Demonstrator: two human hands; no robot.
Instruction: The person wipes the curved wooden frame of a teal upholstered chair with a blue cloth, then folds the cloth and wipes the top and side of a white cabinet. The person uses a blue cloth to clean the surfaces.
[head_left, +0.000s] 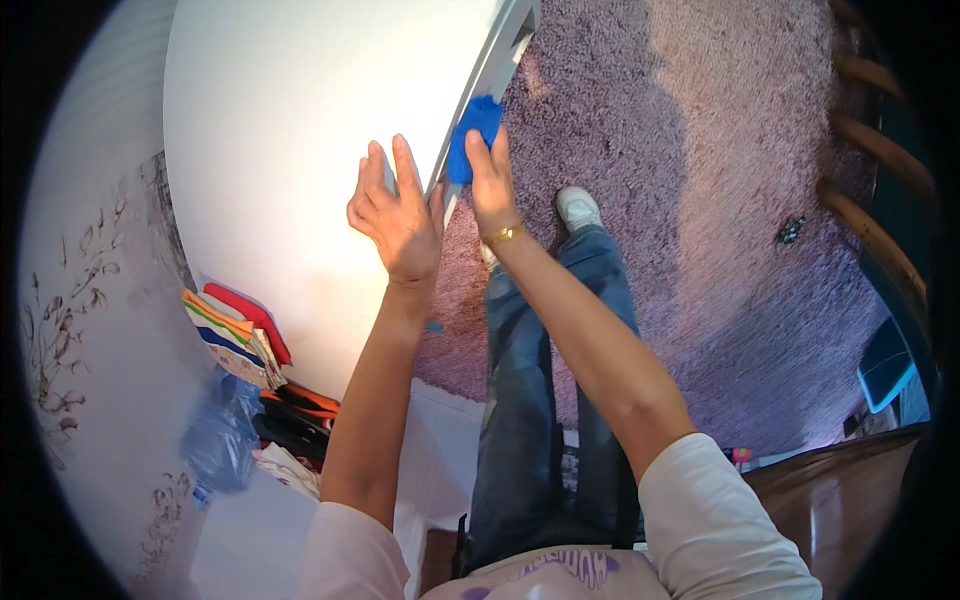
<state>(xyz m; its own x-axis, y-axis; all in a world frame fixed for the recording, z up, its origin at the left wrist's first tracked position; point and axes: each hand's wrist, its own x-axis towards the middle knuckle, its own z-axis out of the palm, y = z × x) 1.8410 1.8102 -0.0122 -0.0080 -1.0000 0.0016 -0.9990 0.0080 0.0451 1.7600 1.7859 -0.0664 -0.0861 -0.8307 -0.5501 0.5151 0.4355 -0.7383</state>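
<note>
My right hand (493,190) grips a bright blue cloth (476,130) and presses it against the grey-white side edge (485,75) of a white piece of furniture. A gold-coloured bracelet circles that wrist. Just left of it, my left hand (398,222) lies at the border of the broad white top (320,90), its fingers apart and holding nothing. The left thumb points toward the edge near the cloth. My right palm and some of its fingers are hidden behind the hand and the cloth.
Folded cloths (235,335), dark and orange items (300,415) and a clear plastic bag (222,430) sit at lower left. A pinkish-purple carpet (720,230) covers the floor. Curved wooden bars (870,220) stand at right. A small dark object (791,229) lies on the carpet.
</note>
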